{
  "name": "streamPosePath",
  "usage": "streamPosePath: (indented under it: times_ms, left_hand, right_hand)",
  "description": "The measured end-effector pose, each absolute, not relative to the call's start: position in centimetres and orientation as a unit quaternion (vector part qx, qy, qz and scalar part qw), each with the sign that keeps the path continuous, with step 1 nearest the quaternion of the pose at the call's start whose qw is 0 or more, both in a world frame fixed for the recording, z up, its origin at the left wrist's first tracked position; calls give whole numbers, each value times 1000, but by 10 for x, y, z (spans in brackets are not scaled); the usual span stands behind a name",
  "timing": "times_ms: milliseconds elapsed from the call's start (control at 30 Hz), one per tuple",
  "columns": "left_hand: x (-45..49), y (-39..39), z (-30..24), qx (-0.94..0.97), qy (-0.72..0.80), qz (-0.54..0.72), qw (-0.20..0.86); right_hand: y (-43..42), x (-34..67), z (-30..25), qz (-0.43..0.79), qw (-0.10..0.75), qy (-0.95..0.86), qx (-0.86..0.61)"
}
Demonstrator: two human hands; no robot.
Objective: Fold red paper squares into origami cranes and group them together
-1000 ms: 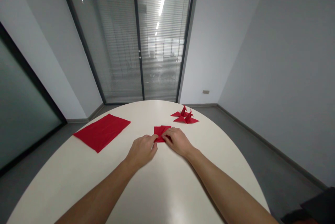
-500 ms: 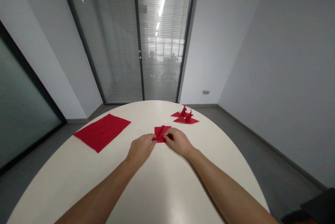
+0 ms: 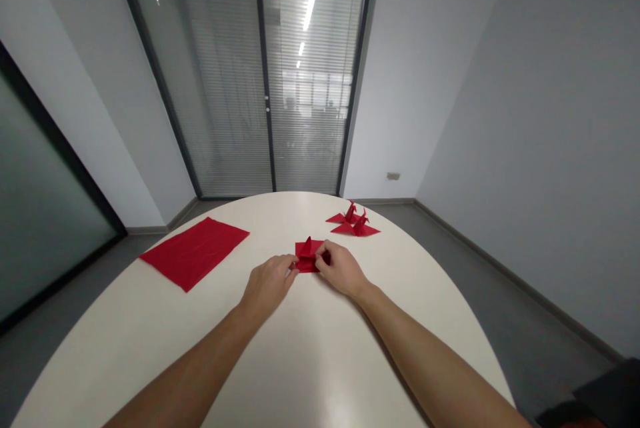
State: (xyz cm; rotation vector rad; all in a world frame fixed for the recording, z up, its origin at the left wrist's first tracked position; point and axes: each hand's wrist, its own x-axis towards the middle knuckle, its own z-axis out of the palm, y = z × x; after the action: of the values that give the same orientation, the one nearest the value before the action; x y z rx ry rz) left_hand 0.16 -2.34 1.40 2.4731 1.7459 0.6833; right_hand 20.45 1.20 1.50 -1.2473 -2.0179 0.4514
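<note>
A small folded piece of red paper (image 3: 307, 265) lies on the white table between my hands, with a narrow flap raised near its middle. My left hand (image 3: 270, 279) pinches the left edge of the paper between thumb and fingers. On the other side, my right hand (image 3: 343, 269) has its fingertips closed on a layer near the flap. The paper's right part is hidden behind the right hand.
Two folded red paper cranes (image 3: 358, 225) stand close together at the back right of the round white table (image 3: 280, 361). A flat red paper sheet (image 3: 196, 252) lies at the left. Beyond are a glass partition (image 3: 310, 148) with blinds and grey walls.
My right fingers have moved slightly up and away from me, lifting a layer of the folded paper so that its flap stands higher. The left hand has hardly moved.
</note>
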Motion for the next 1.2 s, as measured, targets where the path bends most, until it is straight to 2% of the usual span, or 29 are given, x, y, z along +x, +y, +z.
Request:
streamPosePath:
  times_ms: [400,700,967,1200]
  left_hand:
    - [1,-22,13,824,524,217,0]
    - [1,-23,17,833,516,200,8]
    - [1,-22,12,835,497,234,28]
    - [2,-23,15,841,488,231,27]
  right_hand:
    - [11,207,16,168,338,-783,-494]
    - [9,205,13,185,317,-831,-417]
    - [10,204,12,156,321,-837,-415]
    - [8,203,12,195,334,-816,-430]
